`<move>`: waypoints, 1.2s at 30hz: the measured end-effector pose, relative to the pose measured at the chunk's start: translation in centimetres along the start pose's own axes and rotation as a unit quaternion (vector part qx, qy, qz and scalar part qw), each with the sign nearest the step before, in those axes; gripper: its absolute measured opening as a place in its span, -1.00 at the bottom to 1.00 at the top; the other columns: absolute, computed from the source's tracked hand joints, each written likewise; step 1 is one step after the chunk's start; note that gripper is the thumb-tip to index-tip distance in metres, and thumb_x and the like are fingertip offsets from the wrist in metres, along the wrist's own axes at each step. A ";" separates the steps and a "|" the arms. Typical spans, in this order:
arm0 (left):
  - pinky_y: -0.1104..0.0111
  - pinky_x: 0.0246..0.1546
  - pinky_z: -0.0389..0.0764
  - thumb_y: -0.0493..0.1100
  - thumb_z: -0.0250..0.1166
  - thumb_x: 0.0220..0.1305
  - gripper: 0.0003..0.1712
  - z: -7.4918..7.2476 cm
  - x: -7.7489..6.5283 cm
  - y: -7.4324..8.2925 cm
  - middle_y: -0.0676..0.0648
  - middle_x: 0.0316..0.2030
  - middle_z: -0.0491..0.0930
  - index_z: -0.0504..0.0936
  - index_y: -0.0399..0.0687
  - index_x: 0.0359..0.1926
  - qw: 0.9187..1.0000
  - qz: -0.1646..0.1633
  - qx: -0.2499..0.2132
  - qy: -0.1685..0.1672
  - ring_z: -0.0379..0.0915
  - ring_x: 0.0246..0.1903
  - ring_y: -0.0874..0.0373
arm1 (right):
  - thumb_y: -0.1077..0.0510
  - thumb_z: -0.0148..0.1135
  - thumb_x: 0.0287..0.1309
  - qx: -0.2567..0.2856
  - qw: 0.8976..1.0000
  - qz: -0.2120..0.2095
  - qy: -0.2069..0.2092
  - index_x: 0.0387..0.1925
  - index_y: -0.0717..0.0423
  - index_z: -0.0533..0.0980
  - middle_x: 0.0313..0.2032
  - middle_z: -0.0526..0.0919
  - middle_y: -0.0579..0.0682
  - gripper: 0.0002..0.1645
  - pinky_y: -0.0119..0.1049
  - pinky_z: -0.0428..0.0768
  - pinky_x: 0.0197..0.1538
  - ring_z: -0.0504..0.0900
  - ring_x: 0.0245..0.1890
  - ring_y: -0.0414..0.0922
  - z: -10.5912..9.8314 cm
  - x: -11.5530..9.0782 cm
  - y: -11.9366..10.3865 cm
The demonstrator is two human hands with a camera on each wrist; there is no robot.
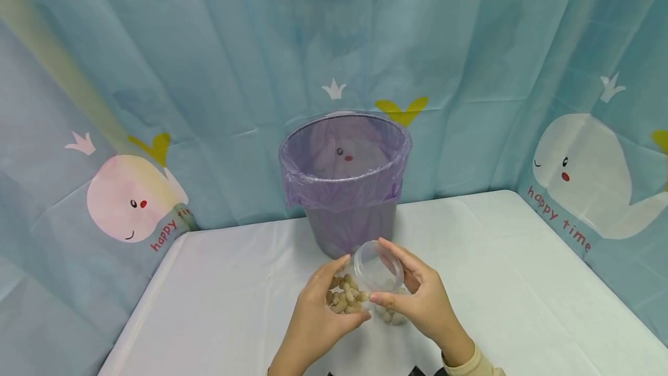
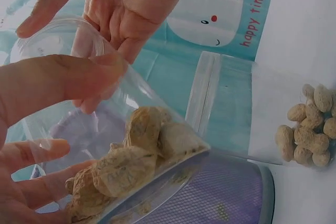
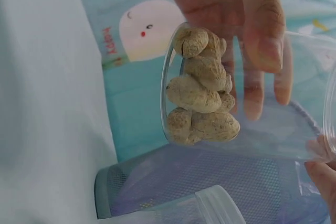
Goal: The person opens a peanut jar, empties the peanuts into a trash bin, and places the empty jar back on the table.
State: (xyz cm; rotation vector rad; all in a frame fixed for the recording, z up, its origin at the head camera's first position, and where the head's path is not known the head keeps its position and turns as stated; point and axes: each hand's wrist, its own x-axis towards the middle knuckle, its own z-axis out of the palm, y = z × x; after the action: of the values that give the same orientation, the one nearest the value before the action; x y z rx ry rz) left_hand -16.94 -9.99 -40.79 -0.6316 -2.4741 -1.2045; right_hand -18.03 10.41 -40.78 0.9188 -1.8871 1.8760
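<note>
Between the two hands is a clear plastic jar with several peanuts in their shells at its bottom. My left hand grips the jar's body, with the thumb on one side and the fingers on the other. At the ringed top end, the thumb and fingers of my right hand hold opposite sides. The jar is tilted above the table. Whether that end is a lid or an open mouth, I cannot tell. A second clear jar, capped and part filled with peanuts, stands upright beside it.
Behind the jars stands a mesh bin with a purple bag liner folded over its rim. White cloth covers the table. Blue curtains with printed whales hang along the back and sides.
</note>
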 end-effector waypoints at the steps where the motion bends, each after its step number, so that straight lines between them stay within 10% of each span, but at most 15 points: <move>1: 0.42 -0.14 0.72 -0.22 0.69 -0.27 0.04 -0.1 0.0 0.0 -0.03 0.10 0.58 0.42 0.01 0.33 1.000 -0.005 -0.011 -0.006 0.58 -0.10 0.12 | 0.55 0.41 -0.11 0.001 1.000 0.001 -0.003 0.35 0.48 0.26 0.37 0.42 0.00 -0.08 -0.48 0.43 0.36 0.39 0.37 -0.35 0.0 0.0 0.0; 6: 0.46 -0.14 0.71 -0.17 0.67 -0.21 0.01 -0.3 -0.1 -0.1 0.01 0.11 0.57 0.42 0.07 0.34 0.998 -0.022 -0.047 -0.030 0.60 -0.10 0.10 | 0.52 0.41 -0.06 0.008 0.999 0.024 -0.020 0.37 0.44 0.26 0.37 0.39 -0.29 -0.09 -0.46 0.43 0.37 0.37 0.38 -0.36 -0.3 0.0 -0.2; 13: 0.44 -0.13 0.68 -0.17 0.66 -0.18 0.04 -0.2 0.0 -0.1 0.05 0.12 0.57 0.39 0.11 0.39 0.997 -0.031 -0.062 -0.039 0.55 -0.10 0.17 | 0.54 0.40 -0.06 0.005 0.999 -0.001 -0.046 0.41 0.36 0.23 0.41 0.38 -0.09 -0.04 -0.48 0.40 0.40 0.35 0.41 -0.31 -1.0 0.3 -0.2; 22: 0.31 -0.06 0.73 -0.27 0.69 -0.29 0.11 0.2 0.2 -0.5 -0.09 0.20 0.52 0.38 -0.05 0.38 0.995 0.034 0.075 0.048 0.48 0.04 0.10 | 0.50 0.44 -0.07 -0.014 0.999 0.031 -0.010 0.43 0.33 0.21 0.42 0.35 -0.10 0.00 -0.52 0.41 0.37 0.33 0.42 -0.31 -1.3 0.5 -0.8; 36: 0.10 0.16 0.65 -0.24 0.73 -0.38 0.15 -0.1 0.4 -0.7 -0.10 0.22 0.53 0.41 -0.05 0.36 0.989 0.074 0.117 0.057 0.45 0.22 -0.03 | 0.32 0.50 -0.02 -0.068 0.987 0.136 0.055 0.31 0.26 0.40 0.29 0.47 0.16 -0.19 -0.58 0.54 0.22 0.45 0.21 -0.40 0.1 0.3 -1.3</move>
State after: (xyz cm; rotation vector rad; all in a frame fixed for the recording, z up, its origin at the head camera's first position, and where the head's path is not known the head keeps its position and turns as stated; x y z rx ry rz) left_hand -17.64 -10.33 -40.95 -0.6484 -2.3794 -0.8551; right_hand -17.41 10.32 -39.56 0.5259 -2.1277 1.8717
